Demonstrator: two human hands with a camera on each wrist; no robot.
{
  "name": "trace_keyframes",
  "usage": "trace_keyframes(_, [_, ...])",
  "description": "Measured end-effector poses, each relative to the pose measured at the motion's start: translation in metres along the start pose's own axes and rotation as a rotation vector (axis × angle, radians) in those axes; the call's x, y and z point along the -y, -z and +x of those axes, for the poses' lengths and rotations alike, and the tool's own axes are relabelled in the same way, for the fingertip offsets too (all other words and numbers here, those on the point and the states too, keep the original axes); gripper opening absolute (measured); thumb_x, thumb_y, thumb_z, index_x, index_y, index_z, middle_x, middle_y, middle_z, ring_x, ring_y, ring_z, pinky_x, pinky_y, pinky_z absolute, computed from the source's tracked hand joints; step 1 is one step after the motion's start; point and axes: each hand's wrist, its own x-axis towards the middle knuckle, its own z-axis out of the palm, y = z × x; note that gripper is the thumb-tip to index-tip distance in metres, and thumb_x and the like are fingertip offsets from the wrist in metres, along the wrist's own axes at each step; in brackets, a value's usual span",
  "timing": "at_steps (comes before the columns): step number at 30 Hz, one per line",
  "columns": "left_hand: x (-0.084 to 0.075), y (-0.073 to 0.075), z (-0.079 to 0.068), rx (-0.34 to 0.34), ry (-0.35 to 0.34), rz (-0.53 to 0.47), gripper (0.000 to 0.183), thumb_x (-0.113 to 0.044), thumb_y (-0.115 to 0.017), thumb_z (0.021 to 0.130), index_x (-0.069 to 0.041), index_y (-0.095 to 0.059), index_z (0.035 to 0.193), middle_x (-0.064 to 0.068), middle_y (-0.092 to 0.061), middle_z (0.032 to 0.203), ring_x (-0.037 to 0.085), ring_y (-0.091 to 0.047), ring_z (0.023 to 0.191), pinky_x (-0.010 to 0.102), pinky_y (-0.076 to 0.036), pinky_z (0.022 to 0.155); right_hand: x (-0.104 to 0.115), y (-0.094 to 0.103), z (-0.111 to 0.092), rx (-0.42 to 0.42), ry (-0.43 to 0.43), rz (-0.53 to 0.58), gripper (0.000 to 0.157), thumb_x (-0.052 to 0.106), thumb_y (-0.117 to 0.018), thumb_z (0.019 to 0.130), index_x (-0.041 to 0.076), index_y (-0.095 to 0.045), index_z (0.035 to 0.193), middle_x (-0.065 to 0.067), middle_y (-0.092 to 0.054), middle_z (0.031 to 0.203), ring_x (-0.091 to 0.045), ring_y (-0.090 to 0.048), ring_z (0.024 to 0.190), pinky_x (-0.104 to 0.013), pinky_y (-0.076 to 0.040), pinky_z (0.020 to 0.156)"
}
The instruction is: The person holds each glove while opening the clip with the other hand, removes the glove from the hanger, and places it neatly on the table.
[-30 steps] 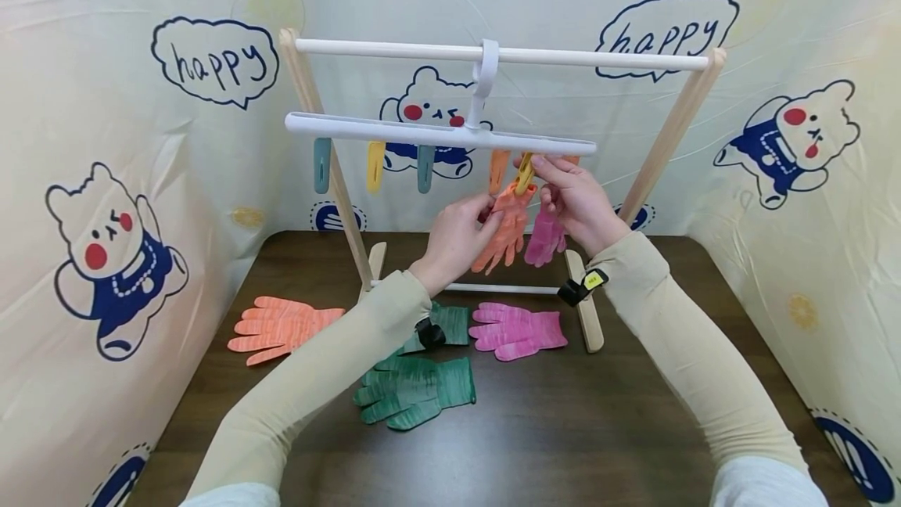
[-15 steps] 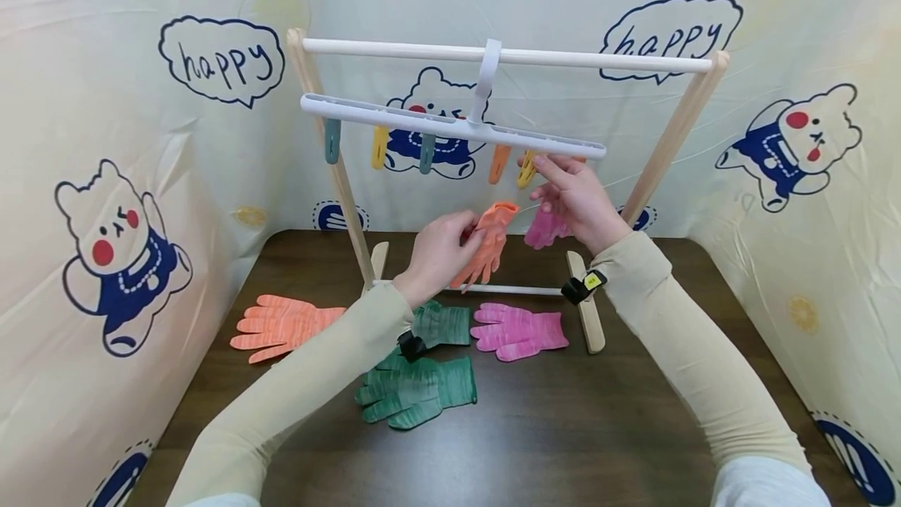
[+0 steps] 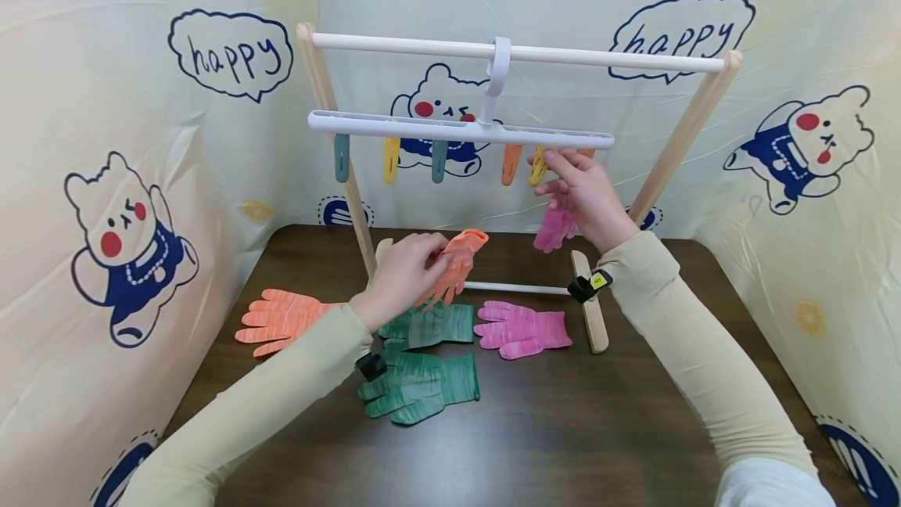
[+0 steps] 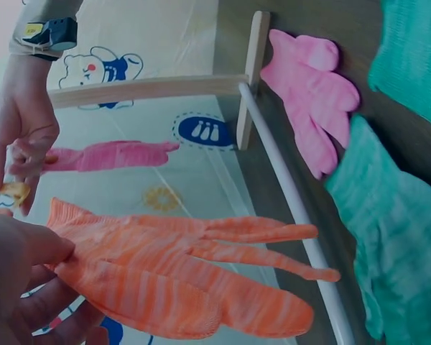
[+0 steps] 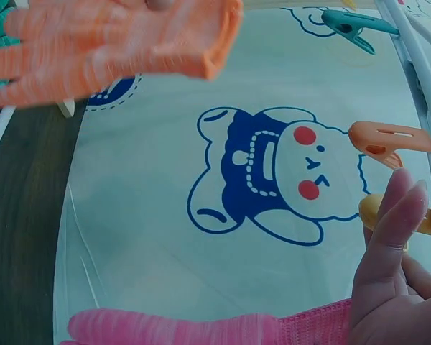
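My left hand pinches an orange glove near its cuff, and the glove's fingers hang down. In the left wrist view that orange glove spreads out flat from the fingertips. Higher up, my right hand pinches a yellow clothespin under the white hanger. The right wrist view shows the fingers on both sides of the yellow clothespin. A pink glove hangs just below the right hand; its clip is mostly hidden by that hand.
The hanger hooks over the white rod of a wooden rack. Other clothespins hang along it, among them an orange one. On the table lie green gloves, a pink glove and an orange glove.
The orange glove has come away from the yellow clothespin and moved down and left with my left hand. My right hand stays at the clothespin. The hanger tilted, then levelled.
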Motion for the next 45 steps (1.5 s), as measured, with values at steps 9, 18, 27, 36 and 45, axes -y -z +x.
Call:
trace_keyframes(9, [0.022, 0.02, -0.029, 0.078, 0.061, -0.021, 0.01, -0.019, -0.071, 0.1, -0.012, -0.075, 0.105, 0.002, -0.075, 0.094, 0.022, -0.067, 0.083, 0.039, -0.056, 0.069, 0.003, 0.005, -0.005, 0.008, -0.001, -0.025, 0.049, 0.036, -0.068, 0.1, 0.01, -0.059, 0.141, -0.005, -0.069, 0.133, -0.011, -0.069, 0.072, -0.02, -0.052, 0.058])
trace_keyframes(18, [0.042, 0.041, -0.051, 0.093, 0.132, 0.034, 0.005, -0.016, -0.073, 0.098, -0.012, -0.075, 0.1, 0.003, -0.072, 0.09, 0.02, -0.063, 0.076, 0.04, -0.055, 0.066, 0.005, 0.006, -0.008, 0.026, -0.012, -0.031, 0.052, 0.037, -0.067, 0.101, 0.011, -0.056, 0.145, -0.014, -0.058, 0.147, -0.011, -0.069, 0.075, -0.019, -0.053, 0.06])
trace_keyframes(27, [0.062, 0.062, -0.068, 0.193, 0.148, 0.016, 0.012, -0.01, -0.073, 0.096, -0.01, -0.077, 0.107, 0.004, -0.073, 0.095, 0.017, -0.064, 0.078, 0.038, -0.056, 0.068, 0.005, 0.007, -0.009, 0.037, -0.005, -0.018, 0.054, 0.035, -0.067, 0.101, 0.008, -0.055, 0.147, -0.014, -0.063, 0.143, -0.011, -0.069, 0.074, -0.019, -0.052, 0.059])
trace_keyframes(36, [0.082, 0.09, -0.081, 0.296, 0.156, 0.026, 0.016, -0.006, -0.074, 0.095, -0.009, -0.076, 0.11, -0.001, -0.071, 0.09, 0.015, -0.058, 0.074, 0.032, -0.054, 0.068, 0.005, 0.007, -0.01, 0.057, -0.003, -0.012, 0.05, 0.034, -0.066, 0.102, 0.009, -0.056, 0.145, -0.006, -0.07, 0.132, -0.011, -0.069, 0.074, -0.02, -0.052, 0.059])
trace_keyframes(45, [0.092, 0.117, -0.089, 0.401, 0.125, 0.037, 0.017, -0.006, -0.076, 0.093, -0.008, -0.079, 0.109, 0.0, -0.075, 0.094, 0.015, -0.064, 0.079, 0.044, -0.06, 0.078, 0.004, 0.007, -0.009, 0.064, -0.003, 0.0, 0.057, 0.034, -0.066, 0.102, 0.007, -0.052, 0.149, -0.005, -0.071, 0.13, -0.011, -0.069, 0.074, -0.02, -0.053, 0.059])
